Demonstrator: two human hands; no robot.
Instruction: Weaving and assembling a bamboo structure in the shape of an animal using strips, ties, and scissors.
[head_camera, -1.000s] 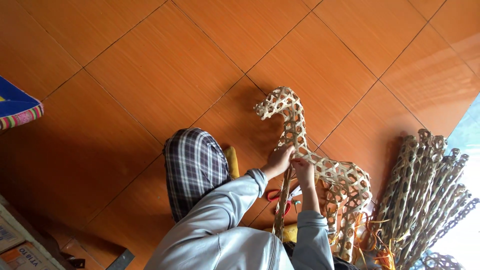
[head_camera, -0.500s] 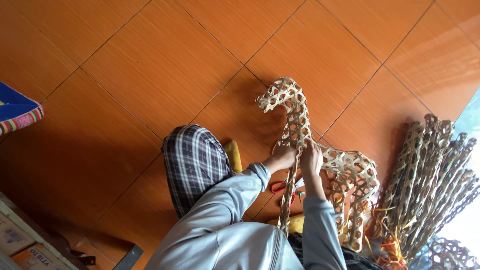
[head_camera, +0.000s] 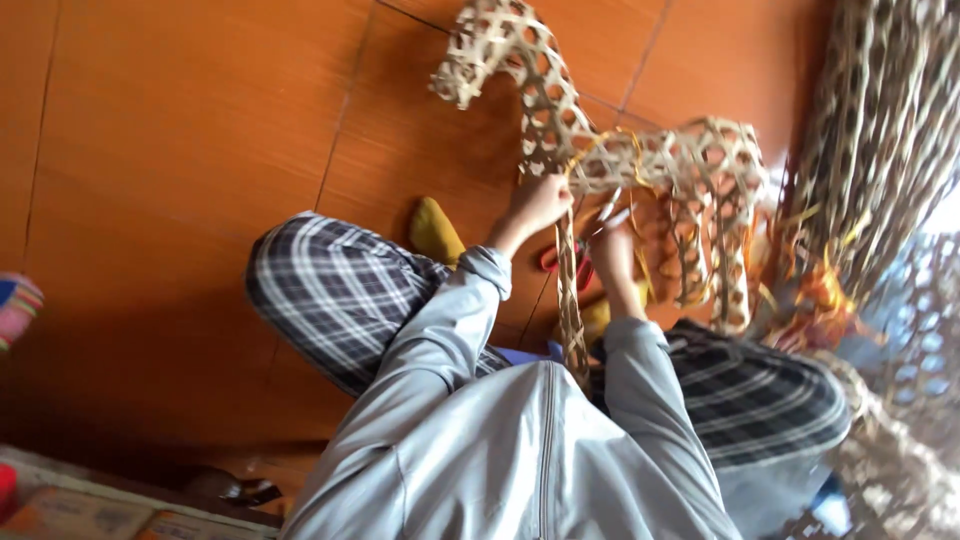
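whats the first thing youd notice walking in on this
The open-weave animal figure, pale cane with a long neck and legs, stands out against the orange tiled floor at upper centre. The left hand grips it at the base of the neck, while the right hand works just below the body. At the right edge leans a bundle of similar woven lattice pieces, blurred.

Grey zip jacket (head_camera: 520, 440), plaid trousers (head_camera: 340, 290)

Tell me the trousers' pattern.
Dark and white plaid trousers, clearest in the head view.
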